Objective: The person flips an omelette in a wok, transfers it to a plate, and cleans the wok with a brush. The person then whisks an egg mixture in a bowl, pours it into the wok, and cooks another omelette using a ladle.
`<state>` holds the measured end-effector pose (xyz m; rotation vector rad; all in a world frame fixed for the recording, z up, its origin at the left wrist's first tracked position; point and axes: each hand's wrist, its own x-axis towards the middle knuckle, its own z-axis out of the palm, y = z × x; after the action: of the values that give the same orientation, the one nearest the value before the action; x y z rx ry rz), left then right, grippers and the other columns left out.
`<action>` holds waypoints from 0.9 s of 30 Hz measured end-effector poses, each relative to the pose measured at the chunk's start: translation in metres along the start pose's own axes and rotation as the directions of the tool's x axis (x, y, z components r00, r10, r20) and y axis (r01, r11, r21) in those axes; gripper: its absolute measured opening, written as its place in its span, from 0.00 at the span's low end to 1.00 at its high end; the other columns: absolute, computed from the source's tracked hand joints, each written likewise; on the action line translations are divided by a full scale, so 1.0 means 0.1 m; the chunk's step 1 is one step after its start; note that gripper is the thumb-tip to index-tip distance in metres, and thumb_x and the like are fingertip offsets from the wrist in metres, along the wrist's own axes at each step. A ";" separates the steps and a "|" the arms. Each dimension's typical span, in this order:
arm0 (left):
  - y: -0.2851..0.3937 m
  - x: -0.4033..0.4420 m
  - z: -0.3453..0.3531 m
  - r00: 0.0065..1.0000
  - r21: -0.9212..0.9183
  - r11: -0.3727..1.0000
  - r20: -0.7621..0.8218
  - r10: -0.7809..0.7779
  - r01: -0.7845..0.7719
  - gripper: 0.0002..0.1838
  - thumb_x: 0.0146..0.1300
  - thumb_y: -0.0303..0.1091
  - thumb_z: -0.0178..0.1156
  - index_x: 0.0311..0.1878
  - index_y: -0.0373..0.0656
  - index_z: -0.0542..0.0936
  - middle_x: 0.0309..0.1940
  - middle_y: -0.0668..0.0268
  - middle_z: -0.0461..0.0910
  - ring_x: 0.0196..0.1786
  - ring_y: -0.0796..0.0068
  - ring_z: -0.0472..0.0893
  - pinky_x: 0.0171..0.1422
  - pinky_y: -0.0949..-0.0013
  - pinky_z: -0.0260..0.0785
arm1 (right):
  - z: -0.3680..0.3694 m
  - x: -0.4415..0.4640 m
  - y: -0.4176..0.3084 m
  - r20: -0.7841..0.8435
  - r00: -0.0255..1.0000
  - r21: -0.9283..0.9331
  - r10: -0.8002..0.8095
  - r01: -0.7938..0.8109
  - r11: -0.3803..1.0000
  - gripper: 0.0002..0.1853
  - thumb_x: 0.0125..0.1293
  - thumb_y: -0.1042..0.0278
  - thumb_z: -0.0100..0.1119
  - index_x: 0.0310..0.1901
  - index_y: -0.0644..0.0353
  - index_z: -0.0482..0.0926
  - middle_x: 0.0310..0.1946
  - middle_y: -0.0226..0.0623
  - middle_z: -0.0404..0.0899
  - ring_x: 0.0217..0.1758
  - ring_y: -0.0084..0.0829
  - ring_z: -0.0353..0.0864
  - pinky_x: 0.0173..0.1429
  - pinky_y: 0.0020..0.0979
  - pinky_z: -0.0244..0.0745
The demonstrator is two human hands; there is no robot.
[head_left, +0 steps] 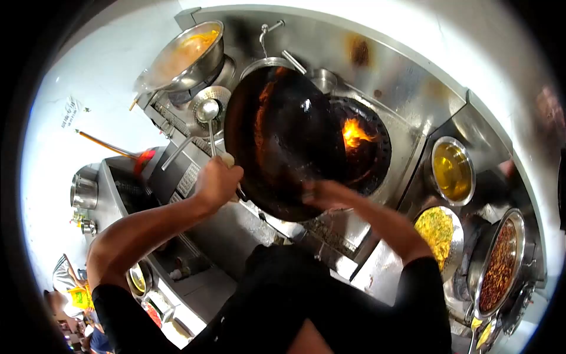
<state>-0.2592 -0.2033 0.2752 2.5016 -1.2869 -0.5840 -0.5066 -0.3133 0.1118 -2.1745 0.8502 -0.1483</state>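
A large black wok is tilted over the left part of the burner, where an orange flame shows. My left hand is closed around the handle of a steel ladle, beside the wok's left edge. The ladle's bowl points away from me, above a perforated strainer. A pale, rounded end shows by my left fingers; I cannot make out what it belongs to. My right hand is at the wok's near right side, its fingers blurred and partly lost against the dark metal.
A steaming steel bowl of orange food stands back left. Behind the wok is a water tap. On the right are a bowl of yellow oil, cooked egg in a strainer, and a pan of dark red pieces. Another person is far left.
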 end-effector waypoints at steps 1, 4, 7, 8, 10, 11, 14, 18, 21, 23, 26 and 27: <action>-0.04 -0.06 0.00 1.000 0.012 1.000 -0.008 0.012 -0.012 0.24 0.52 0.44 0.58 0.42 0.30 0.77 0.38 0.41 0.81 0.45 0.43 0.81 0.53 0.54 0.72 | -0.09 -0.01 0.37 -0.028 0.984 -0.192 0.177 -0.179 0.965 0.19 0.65 0.60 0.52 0.54 0.59 0.75 0.43 0.50 0.83 0.45 0.40 0.84 0.46 0.40 0.80; -0.07 -0.12 0.09 0.998 -0.001 0.999 -0.046 0.048 -0.048 0.23 0.54 0.43 0.59 0.44 0.31 0.76 0.38 0.42 0.80 0.47 0.44 0.80 0.51 0.53 0.72 | -0.70 0.02 -0.21 -0.058 0.923 -0.310 0.380 -0.379 0.872 0.17 0.63 0.66 0.50 0.52 0.59 0.76 0.43 0.48 0.83 0.45 0.41 0.84 0.46 0.43 0.79; -0.16 -0.10 0.16 0.988 -0.022 0.993 -0.111 0.109 -0.112 0.23 0.55 0.45 0.60 0.43 0.32 0.75 0.36 0.42 0.80 0.46 0.43 0.80 0.49 0.52 0.72 | -0.11 0.07 0.19 0.045 0.996 -0.056 -0.078 0.081 0.995 0.23 0.64 0.57 0.54 0.58 0.57 0.74 0.49 0.55 0.79 0.49 0.35 0.82 0.54 0.41 0.76; -0.21 -0.10 0.12 0.988 -0.034 0.993 -0.112 0.104 -0.109 0.23 0.55 0.45 0.60 0.42 0.31 0.76 0.36 0.42 0.80 0.46 0.43 0.80 0.49 0.51 0.72 | -0.05 -0.14 0.26 0.063 0.983 -0.031 -0.171 0.173 0.984 0.25 0.65 0.52 0.55 0.60 0.56 0.74 0.50 0.55 0.79 0.49 0.34 0.82 0.55 0.41 0.75; -0.25 -0.13 0.03 0.999 -0.069 0.997 -0.041 0.031 -0.033 0.23 0.55 0.45 0.59 0.41 0.30 0.77 0.37 0.42 0.80 0.45 0.41 0.80 0.51 0.50 0.71 | -0.31 -0.25 0.49 0.123 0.979 -0.345 0.160 -0.109 0.932 0.20 0.65 0.54 0.54 0.55 0.53 0.76 0.40 0.49 0.81 0.42 0.39 0.83 0.46 0.43 0.77; -0.33 -0.06 0.05 0.981 0.162 0.967 0.036 0.192 -0.195 0.22 0.54 0.44 0.58 0.40 0.30 0.77 0.37 0.41 0.80 0.44 0.42 0.80 0.51 0.52 0.71 | -0.43 -0.21 0.61 0.004 0.949 -0.474 0.314 -0.275 0.836 0.18 0.65 0.55 0.53 0.53 0.51 0.77 0.35 0.46 0.83 0.38 0.41 0.84 0.42 0.44 0.77; -0.41 0.05 0.17 0.952 0.357 0.882 0.132 0.278 -0.307 0.22 0.54 0.42 0.57 0.39 0.28 0.79 0.38 0.40 0.81 0.44 0.45 0.82 0.52 0.55 0.72 | -0.59 -0.46 -0.74 0.116 0.964 -0.351 0.239 -0.185 0.918 0.20 0.64 0.58 0.55 0.58 0.45 0.74 0.40 0.43 0.84 0.43 0.45 0.84 0.47 0.45 0.77; -0.39 0.06 0.18 0.997 -0.166 0.983 -0.022 -0.078 0.074 0.22 0.53 0.42 0.57 0.39 0.27 0.79 0.35 0.42 0.82 0.42 0.47 0.82 0.52 0.56 0.72 | -0.48 -0.65 0.03 0.305 0.914 -0.470 0.268 -0.101 0.877 0.17 0.64 0.59 0.56 0.53 0.51 0.76 0.42 0.42 0.82 0.40 0.39 0.83 0.46 0.39 0.78; -0.41 0.10 0.25 0.997 -0.291 0.955 -0.034 -0.076 0.062 0.22 0.53 0.42 0.57 0.38 0.26 0.79 0.30 0.44 0.82 0.38 0.46 0.83 0.47 0.56 0.73 | -0.85 -0.56 -0.06 0.074 0.935 -0.660 0.345 -0.213 0.720 0.12 0.61 0.66 0.53 0.45 0.58 0.80 0.33 0.42 0.84 0.34 0.40 0.85 0.40 0.41 0.80; -0.38 0.09 0.21 0.990 -0.395 0.909 0.104 -0.100 0.134 0.23 0.52 0.42 0.57 0.37 0.26 0.78 0.28 0.44 0.81 0.37 0.46 0.83 0.45 0.56 0.73 | -0.63 -0.77 -0.73 0.175 0.981 -0.303 0.089 -0.032 0.952 0.18 0.61 0.68 0.53 0.53 0.53 0.78 0.37 0.44 0.84 0.41 0.45 0.84 0.48 0.45 0.78; -0.64 0.16 0.33 0.995 -0.080 0.992 -0.025 0.101 -0.103 0.20 0.53 0.41 0.56 0.35 0.27 0.80 0.30 0.45 0.82 0.36 0.46 0.83 0.41 0.55 0.74 | -0.30 -0.58 0.20 0.296 0.946 -0.362 0.133 -0.018 0.932 0.17 0.62 0.63 0.53 0.51 0.56 0.79 0.37 0.45 0.84 0.40 0.44 0.85 0.45 0.45 0.79; -0.64 0.08 0.34 0.998 -0.206 0.979 -0.060 -0.016 0.003 0.19 0.54 0.40 0.55 0.35 0.28 0.80 0.30 0.45 0.82 0.36 0.46 0.83 0.42 0.55 0.74 | -0.32 -0.48 0.66 0.127 0.943 -0.587 0.306 -0.178 0.790 0.17 0.62 0.62 0.53 0.50 0.57 0.79 0.37 0.45 0.84 0.40 0.44 0.85 0.44 0.45 0.80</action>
<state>-0.2249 -0.1749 0.2174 2.3388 -1.1317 -0.6051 -0.5899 -0.3351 0.0948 -2.5297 1.1443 0.5366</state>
